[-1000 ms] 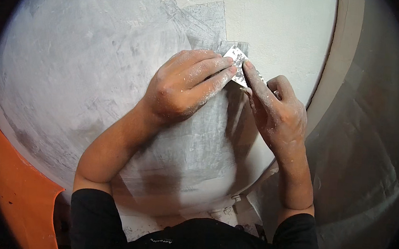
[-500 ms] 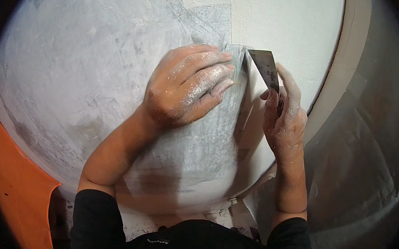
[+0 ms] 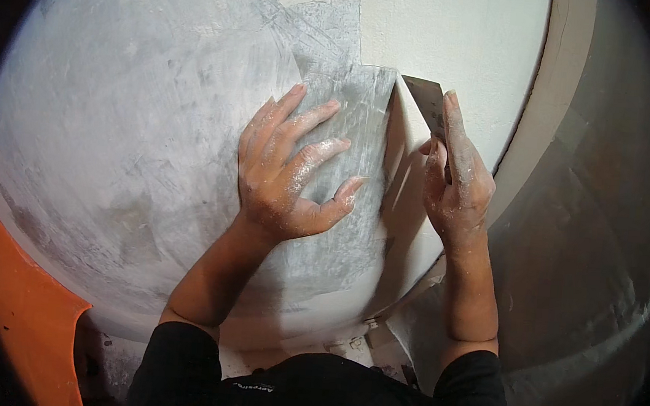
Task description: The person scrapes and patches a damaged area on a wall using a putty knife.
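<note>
My right hand (image 3: pixel 460 187) grips a scraper (image 3: pixel 426 102), its flat metal blade slanting up and left against the wall. The handle is mostly hidden by my fingers. Beside the blade runs the edge of a smooth white wall covering (image 3: pixel 475 47), where a pale strip seems to stand off the wall above a dark shadow. My left hand (image 3: pixel 278 172) has its fingers spread over the rough grey, scraped wall surface (image 3: pixel 173 99); I cannot tell whether the palm touches it. White dust coats the fingers of both hands.
A beige trim strip (image 3: pixel 551 99) borders the wall on the right, with a translucent plastic sheet (image 3: pixel 589 247) beyond it. An orange sheet (image 3: pixel 23 309) hangs at the lower left. Debris (image 3: pixel 356 347) lies on the floor below the wall.
My left hand has moved down and left, away from the scraper, and its fingers have spread apart. My right hand and the scraper have shifted slightly left in view.
</note>
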{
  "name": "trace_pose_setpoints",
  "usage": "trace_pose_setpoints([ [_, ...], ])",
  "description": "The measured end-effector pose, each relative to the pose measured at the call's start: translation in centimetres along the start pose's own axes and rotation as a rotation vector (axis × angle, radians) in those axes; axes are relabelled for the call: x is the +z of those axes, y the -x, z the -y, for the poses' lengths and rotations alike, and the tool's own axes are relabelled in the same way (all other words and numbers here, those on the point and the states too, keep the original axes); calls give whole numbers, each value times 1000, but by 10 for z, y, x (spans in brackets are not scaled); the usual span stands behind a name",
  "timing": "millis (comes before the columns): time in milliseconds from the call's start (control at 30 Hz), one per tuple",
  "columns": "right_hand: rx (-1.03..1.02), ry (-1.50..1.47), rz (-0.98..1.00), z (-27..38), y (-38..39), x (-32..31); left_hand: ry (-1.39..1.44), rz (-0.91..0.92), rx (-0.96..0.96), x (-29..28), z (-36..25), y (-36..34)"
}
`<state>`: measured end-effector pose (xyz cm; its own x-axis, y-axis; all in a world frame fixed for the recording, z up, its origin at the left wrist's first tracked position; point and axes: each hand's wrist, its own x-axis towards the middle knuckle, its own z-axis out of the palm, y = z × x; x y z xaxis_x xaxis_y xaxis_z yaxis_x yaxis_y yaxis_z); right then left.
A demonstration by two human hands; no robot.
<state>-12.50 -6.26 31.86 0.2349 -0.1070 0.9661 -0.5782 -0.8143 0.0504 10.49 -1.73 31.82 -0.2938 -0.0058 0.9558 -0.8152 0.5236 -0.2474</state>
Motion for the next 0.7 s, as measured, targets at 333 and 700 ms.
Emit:
trace_pose_setpoints([
  [333,-104,38,-7,9,-52,3,8,29,-22,-4,-1,1],
  [700,-96,167,19,6,-67,6,40,35,-33,-3,-1,1],
])
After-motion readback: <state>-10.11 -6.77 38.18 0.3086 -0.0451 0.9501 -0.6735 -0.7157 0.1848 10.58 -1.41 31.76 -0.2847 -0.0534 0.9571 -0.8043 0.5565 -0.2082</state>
